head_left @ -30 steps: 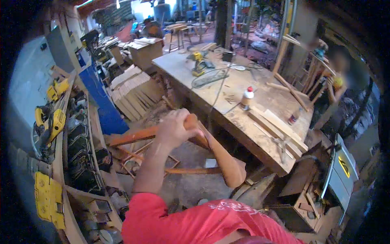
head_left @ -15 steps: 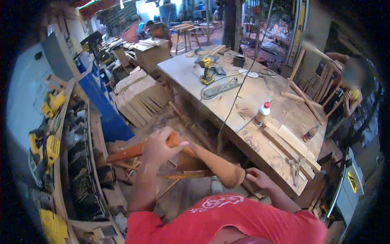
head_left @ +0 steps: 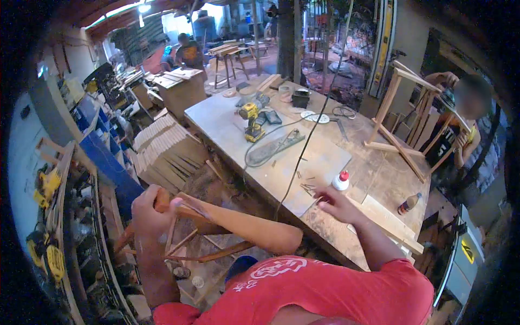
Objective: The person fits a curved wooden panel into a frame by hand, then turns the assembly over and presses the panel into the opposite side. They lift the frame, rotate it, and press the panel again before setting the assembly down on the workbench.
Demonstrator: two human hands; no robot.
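My left hand (head_left: 154, 210) is closed around one end of an orange-brown wooden chair frame (head_left: 252, 230). The frame's wide, smooth rail slants down toward my red shirt, with thinner legs and bars below it. Over the near edge of the worktable (head_left: 357, 151), my right hand (head_left: 337, 205) reaches out with its fingers apart and nothing visibly held. A white glue bottle with a red cap (head_left: 340, 180) stands just beyond those fingers. Several small dark pins (head_left: 307, 187) lie scattered beside them.
On the table are a yellow drill (head_left: 252, 120), a long sanded tool or board (head_left: 276, 149), pale wood strips (head_left: 387, 216) and a small bottle (head_left: 409, 203). A co-worker (head_left: 460, 124) handles a wooden frame (head_left: 398, 116) at right. Stacked slats (head_left: 168, 143) stand left.
My right hand has left the rail's end and moved up over the table toward the glue bottle. My left hand still grips the chair frame, now further left in view. The camera view has shifted.
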